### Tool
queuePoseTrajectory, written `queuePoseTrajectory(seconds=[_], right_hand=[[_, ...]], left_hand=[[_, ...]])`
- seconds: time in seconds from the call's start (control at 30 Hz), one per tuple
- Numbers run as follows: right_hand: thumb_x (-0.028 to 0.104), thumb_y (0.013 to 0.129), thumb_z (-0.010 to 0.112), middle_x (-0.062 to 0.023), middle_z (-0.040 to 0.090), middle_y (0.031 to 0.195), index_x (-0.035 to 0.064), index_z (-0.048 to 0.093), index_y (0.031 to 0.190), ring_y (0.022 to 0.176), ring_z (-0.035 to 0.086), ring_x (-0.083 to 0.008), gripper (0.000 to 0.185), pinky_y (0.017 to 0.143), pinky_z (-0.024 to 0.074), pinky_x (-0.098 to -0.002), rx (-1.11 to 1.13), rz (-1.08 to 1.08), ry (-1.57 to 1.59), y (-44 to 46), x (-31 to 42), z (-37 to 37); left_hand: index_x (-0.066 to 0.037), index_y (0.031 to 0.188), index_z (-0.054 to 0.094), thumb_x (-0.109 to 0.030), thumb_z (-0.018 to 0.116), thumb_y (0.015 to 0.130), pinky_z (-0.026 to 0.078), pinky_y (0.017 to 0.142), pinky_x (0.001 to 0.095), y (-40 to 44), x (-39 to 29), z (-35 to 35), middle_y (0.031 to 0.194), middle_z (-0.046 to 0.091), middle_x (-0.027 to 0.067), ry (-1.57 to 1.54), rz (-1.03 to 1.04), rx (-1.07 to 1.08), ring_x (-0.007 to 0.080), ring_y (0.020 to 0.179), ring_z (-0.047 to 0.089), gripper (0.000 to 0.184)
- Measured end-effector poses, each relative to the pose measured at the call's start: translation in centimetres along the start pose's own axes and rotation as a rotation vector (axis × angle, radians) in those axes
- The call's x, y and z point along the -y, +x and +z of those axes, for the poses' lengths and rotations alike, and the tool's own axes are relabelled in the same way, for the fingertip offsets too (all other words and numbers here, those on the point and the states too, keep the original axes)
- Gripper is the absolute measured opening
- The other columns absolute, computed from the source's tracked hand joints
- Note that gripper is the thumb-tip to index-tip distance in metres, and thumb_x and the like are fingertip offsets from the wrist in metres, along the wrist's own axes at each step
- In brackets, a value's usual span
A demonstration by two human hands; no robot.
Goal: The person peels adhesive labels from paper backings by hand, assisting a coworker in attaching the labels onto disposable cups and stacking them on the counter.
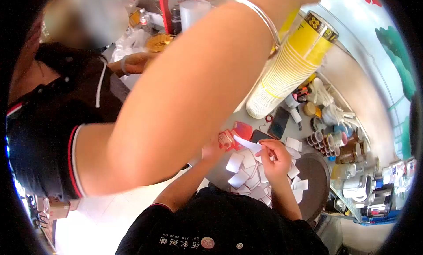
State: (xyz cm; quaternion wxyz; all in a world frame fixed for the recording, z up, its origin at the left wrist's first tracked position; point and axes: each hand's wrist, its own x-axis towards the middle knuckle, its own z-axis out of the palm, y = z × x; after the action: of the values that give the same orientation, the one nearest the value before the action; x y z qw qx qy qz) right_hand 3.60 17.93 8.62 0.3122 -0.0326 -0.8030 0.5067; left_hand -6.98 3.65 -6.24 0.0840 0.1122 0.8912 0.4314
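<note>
My right hand [275, 158] pinches a curved white paper slip [247, 143] between thumb and fingers. Beneath it lies a loose heap of white paper slips [251, 175], many overlapping. My left hand [213, 149] is partly hidden behind a co-worker's arm. It appears closed on a small red patterned packet [226, 139], whose exact kind I cannot make out. Right beside that is a translucent pink-red piece [243, 131]. A dark phone [279, 122] rests on the table beyond my hands.
A co-worker's bare arm [189, 92] crosses close in front, reaching toward a tall stack of yellow cups [286, 70]. A round brown stool-like surface [312, 180] is at right. Several small cups [324, 142] and jars [351, 153] line the counter beyond.
</note>
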Motion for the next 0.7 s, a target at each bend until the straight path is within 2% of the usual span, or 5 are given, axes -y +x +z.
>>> queuePoseTrajectory(seconds=[0.1,0.23,0.33,0.43,0.7], right_hand=[[-0.005,0.077,0.062,-0.0124,0.064,0.090,-0.0013,0.061,0.089,0.063,0.062,-0.0137,0.013,0.052,0.0474,-0.0216,0.033,-0.082,-0.073,0.5,0.7,0.9],[-0.003,0.079,0.061,-0.0109,0.064,0.089,-0.0006,0.060,0.088,0.065,0.063,-0.0171,0.010,0.054,0.0488,-0.0233,0.075,-0.222,-0.213,0.8,1.1,2.0],[0.000,0.084,0.056,-0.0101,0.063,0.082,-0.0016,0.056,0.090,0.064,0.062,-0.0148,0.006,0.056,0.0486,-0.0244,0.136,0.088,-0.052,0.6,2.4,3.0],[0.001,0.085,0.056,-0.0100,0.063,0.080,-0.0019,0.056,0.091,0.064,0.061,-0.0130,0.006,0.059,0.0484,-0.0242,0.114,0.139,-0.050,0.6,3.3,3.5],[-0.003,0.082,0.057,-0.0148,0.063,0.093,-0.0019,0.056,0.090,0.084,0.063,-0.0213,0.008,0.068,0.0509,-0.0276,0.123,-0.192,0.000,1.5,4.6,5.1]], left_hand=[[-0.009,0.114,0.048,-0.011,0.076,0.063,0.044,0.090,0.0395,-0.3,2.7,0.7,0.112,0.048,0.0169,-0.024,0.122,-0.143,0.0321,0.103,0.051,0.058],[-0.003,0.115,0.047,-0.003,0.073,0.069,0.048,0.083,0.0314,-2.6,4.3,0.1,0.109,0.052,0.0129,-0.492,0.093,-0.022,0.0208,0.097,0.055,0.053],[-0.002,0.117,0.047,0.000,0.071,0.071,0.049,0.083,0.0292,-4.7,2.7,-3.2,0.109,0.053,0.0108,-0.564,0.131,-0.035,0.0177,0.096,0.056,0.052],[-0.004,0.119,0.049,-0.007,0.072,0.070,0.048,0.085,0.0327,-6.8,1.9,-5.7,0.108,0.058,0.0143,-0.550,0.103,-0.035,0.0237,0.099,0.059,0.054],[-0.007,0.129,0.041,-0.008,0.070,0.074,0.049,0.083,0.0318,-9.2,1.0,-7.7,0.102,0.061,0.0145,-0.556,0.056,-0.010,0.0203,0.094,0.061,0.062]])
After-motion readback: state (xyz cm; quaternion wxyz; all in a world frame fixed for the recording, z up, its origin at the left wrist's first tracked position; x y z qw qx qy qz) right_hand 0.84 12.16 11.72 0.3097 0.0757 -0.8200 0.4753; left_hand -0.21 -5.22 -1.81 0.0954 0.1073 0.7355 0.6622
